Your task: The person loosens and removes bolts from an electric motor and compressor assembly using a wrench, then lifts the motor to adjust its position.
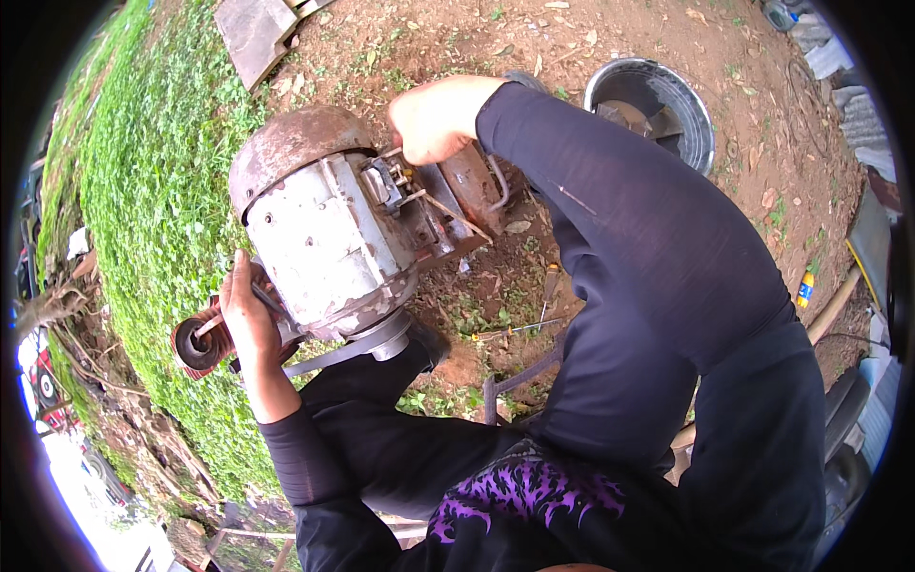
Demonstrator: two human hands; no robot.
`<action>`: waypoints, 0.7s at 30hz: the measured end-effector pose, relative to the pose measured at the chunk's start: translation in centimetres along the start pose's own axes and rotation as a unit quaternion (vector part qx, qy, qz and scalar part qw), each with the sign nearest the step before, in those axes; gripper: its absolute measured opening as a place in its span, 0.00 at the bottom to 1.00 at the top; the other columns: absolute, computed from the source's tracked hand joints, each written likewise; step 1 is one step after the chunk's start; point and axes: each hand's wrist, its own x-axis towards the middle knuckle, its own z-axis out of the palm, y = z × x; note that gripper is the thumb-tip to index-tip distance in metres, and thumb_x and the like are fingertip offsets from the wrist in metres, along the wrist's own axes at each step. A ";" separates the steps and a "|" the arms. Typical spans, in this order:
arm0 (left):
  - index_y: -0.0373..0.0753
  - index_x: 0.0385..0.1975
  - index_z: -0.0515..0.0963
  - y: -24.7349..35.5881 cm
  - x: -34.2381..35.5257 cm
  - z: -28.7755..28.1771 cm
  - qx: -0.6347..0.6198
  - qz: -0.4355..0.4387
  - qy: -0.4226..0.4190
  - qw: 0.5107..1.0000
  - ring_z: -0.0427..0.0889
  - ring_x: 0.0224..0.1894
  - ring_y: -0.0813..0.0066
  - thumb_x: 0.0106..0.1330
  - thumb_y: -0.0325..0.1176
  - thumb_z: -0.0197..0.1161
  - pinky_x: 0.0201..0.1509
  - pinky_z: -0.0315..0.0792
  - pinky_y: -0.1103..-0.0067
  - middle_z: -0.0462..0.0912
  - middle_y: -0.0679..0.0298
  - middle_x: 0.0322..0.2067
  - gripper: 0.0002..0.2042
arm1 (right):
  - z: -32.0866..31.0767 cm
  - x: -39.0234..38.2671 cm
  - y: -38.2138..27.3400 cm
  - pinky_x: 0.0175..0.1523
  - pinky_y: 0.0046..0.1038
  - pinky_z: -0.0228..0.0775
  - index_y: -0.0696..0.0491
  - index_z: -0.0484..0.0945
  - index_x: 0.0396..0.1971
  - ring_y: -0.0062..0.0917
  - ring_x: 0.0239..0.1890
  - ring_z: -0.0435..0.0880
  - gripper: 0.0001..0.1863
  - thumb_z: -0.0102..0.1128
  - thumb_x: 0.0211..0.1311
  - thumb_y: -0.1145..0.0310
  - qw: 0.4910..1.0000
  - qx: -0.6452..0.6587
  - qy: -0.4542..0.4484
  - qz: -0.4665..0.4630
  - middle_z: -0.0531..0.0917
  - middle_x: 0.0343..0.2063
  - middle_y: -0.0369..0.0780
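A weathered electric motor (pixel 310 243) with a rusty domed cover (pixel 286 143) lies in front of me on a rusty frame, its opened terminal box (pixel 386 186) showing wires. A belt (pixel 324 357) runs from its lower pulley. At left, my left hand (pixel 250 324) is closed on a metal part at the motor's side, beside a small rusty finned cylinder (pixel 195 348). My right hand (pixel 438 119) is curled at the upper right of the motor, above the terminal box; its fingertips and what they hold are hidden.
A black bucket (pixel 702 110) stands upper right. Screwdrivers (pixel 491 337) lie on the dirt between my legs. Board pieces (pixel 253 38) lie upper left beside green undergrowth (pixel 162 191). A yellow bottle (pixel 805 289), a pole (pixel 834 300) and corrugated sheets (pixel 863 129) line the right.
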 end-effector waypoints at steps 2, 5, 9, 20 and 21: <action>0.30 0.40 0.77 -0.3 0.0 1.3 0.124 0.044 0.057 0.990 0.77 0.35 0.71 0.74 0.45 0.51 0.39 0.74 0.78 0.77 0.58 0.34 0.20 | 0.5 -0.2 0.3 0.36 0.40 0.72 0.59 0.80 0.31 0.38 0.30 0.82 0.12 0.55 0.50 0.67 0.999 0.003 -0.004 -0.040 0.82 0.26 0.49; 0.30 0.57 0.71 -1.4 1.1 1.5 0.183 0.035 0.057 0.981 0.73 0.54 0.59 0.76 0.47 0.46 0.58 0.66 0.72 0.74 0.45 0.50 0.24 | -0.5 -1.6 0.1 0.38 0.38 0.73 0.58 0.80 0.39 0.36 0.30 0.81 0.17 0.55 0.56 0.62 0.996 0.058 -0.048 -0.043 0.83 0.27 0.46; 0.30 0.62 0.69 -1.6 1.3 2.9 0.256 0.057 0.069 0.962 0.74 0.59 0.59 0.76 0.49 0.43 0.64 0.65 0.72 0.72 0.44 0.58 0.28 | 1.8 -0.4 1.2 0.44 0.37 0.74 0.57 0.80 0.47 0.36 0.38 0.84 0.26 0.55 0.68 0.47 0.994 0.112 0.000 -0.013 0.85 0.33 0.46; 0.34 0.63 0.68 -2.5 1.1 3.0 -0.163 -0.051 -0.031 0.985 0.80 0.53 0.66 0.73 0.53 0.49 0.57 0.74 0.71 0.77 0.55 0.57 0.30 | 1.0 -1.2 1.7 0.31 0.29 0.80 0.48 0.80 0.51 0.28 0.35 0.83 0.16 0.53 0.65 0.64 0.983 0.183 -0.013 0.007 0.82 0.47 0.41; 0.34 0.63 0.68 -2.3 1.1 3.2 -0.154 -0.050 -0.026 0.986 0.80 0.53 0.66 0.72 0.53 0.49 0.57 0.74 0.72 0.77 0.56 0.57 0.30 | 1.0 -1.5 2.2 0.30 0.30 0.80 0.50 0.80 0.50 0.30 0.33 0.84 0.17 0.53 0.64 0.64 0.986 0.163 -0.029 0.009 0.82 0.47 0.42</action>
